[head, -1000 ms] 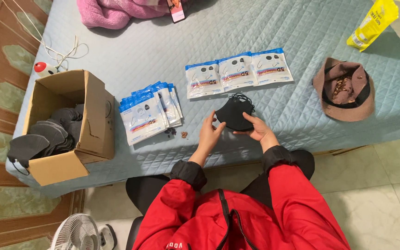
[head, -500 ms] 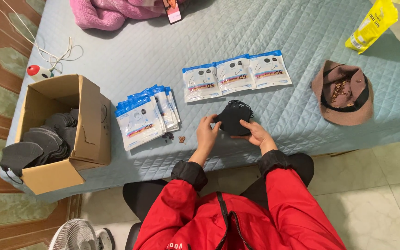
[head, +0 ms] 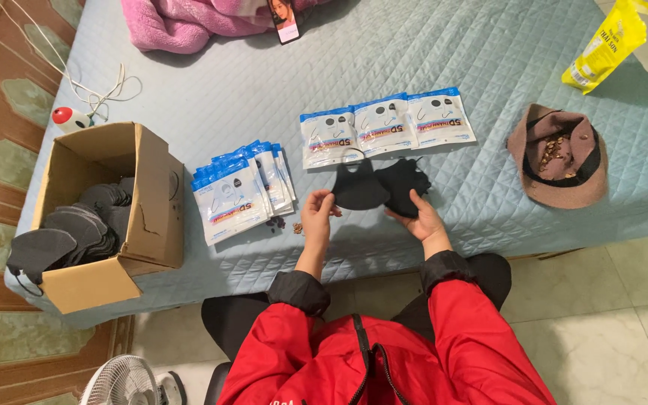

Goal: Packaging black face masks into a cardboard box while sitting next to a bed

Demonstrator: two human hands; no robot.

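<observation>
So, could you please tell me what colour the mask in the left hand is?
Black: the mask pinched by the left hand shows best in the head view.

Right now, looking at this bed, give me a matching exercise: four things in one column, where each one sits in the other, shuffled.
Things:
1. black mask
2. cardboard box
3. yellow bag
4. brown hat

Places:
A. bed's far right corner
B. pinched in the left hand
C. bed's left edge, holding dark masks
D. right of the three laid-out packets

Pairs: 1-B, 2-C, 3-A, 4-D
</observation>
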